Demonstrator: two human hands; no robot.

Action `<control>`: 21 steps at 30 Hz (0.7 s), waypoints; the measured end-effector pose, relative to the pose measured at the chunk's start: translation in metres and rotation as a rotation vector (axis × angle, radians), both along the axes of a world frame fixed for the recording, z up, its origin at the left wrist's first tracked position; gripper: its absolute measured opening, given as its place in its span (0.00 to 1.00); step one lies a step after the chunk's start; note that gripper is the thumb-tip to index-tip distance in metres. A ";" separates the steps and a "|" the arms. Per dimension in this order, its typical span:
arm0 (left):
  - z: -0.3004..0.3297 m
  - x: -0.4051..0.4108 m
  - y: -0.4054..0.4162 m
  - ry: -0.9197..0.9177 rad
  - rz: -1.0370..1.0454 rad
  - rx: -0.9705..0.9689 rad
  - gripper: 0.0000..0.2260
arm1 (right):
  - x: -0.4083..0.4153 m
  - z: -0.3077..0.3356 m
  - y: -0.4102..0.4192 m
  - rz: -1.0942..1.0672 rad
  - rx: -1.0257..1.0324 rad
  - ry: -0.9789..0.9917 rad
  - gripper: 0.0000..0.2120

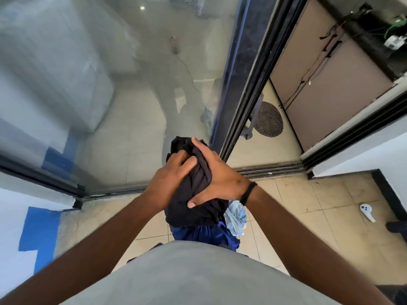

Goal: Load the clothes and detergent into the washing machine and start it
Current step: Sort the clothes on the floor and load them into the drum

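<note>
A bundle of dark clothes (198, 190) is held in front of my chest, with a blue garment (204, 236) and a pale blue denim piece (236, 216) hanging below it. My left hand (169, 181) grips the bundle from the left, fingers curled into the cloth. My right hand (215, 179) wraps over its right side, thumb pressed on the lower part; a black band sits on that wrist. No washing machine or detergent is in view.
A frosted glass sliding door (110, 84) stands ahead, its dark frame (242, 95) beside an open gap on the right. Beyond the gap lie a round dark mat (268, 119) and a beige cabinet (326, 80). A white object (366, 212) lies on the tiled floor.
</note>
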State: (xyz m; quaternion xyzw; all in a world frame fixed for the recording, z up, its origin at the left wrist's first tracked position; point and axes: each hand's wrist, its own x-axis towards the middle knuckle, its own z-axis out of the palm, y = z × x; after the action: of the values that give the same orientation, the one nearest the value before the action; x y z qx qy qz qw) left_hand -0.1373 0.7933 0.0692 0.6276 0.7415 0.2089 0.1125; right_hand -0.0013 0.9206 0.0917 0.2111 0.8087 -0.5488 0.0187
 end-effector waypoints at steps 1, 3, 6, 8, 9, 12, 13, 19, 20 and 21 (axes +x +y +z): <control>-0.001 -0.001 -0.001 0.014 -0.003 0.005 0.23 | -0.001 -0.001 -0.003 -0.014 0.047 0.018 0.69; -0.001 0.002 -0.007 0.054 0.044 0.004 0.26 | -0.002 -0.004 -0.009 -0.030 0.078 0.070 0.63; -0.004 0.008 -0.026 -0.040 0.105 0.009 0.30 | -0.002 -0.017 -0.014 -0.031 0.189 0.135 0.52; -0.001 0.015 -0.045 -0.146 0.170 0.025 0.35 | -0.008 -0.023 -0.016 0.010 0.277 0.162 0.45; 0.000 0.020 -0.058 -0.201 0.214 0.036 0.39 | -0.013 -0.024 -0.020 0.038 0.301 0.180 0.42; 0.010 0.033 -0.101 -0.320 0.444 0.003 0.59 | -0.029 -0.025 -0.038 0.139 0.262 0.245 0.37; 0.013 0.036 -0.115 -0.348 0.541 -0.028 0.65 | -0.034 -0.025 -0.046 0.184 0.263 0.262 0.36; 0.021 0.066 -0.205 -0.331 0.936 -0.026 0.70 | -0.056 -0.009 -0.138 0.576 0.249 0.415 0.36; 0.021 0.071 -0.219 -0.348 0.983 0.027 0.70 | -0.057 -0.004 -0.157 0.635 0.261 0.437 0.36; 0.020 0.076 -0.232 -0.362 1.018 0.086 0.68 | -0.058 0.000 -0.172 0.674 0.274 0.462 0.36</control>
State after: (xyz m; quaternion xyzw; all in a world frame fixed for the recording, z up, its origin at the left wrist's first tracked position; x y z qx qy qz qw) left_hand -0.0615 0.5617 0.0895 0.1473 0.9114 0.3719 0.0970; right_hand -0.0588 0.7482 0.0917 -0.1928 0.8807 -0.4325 -0.0125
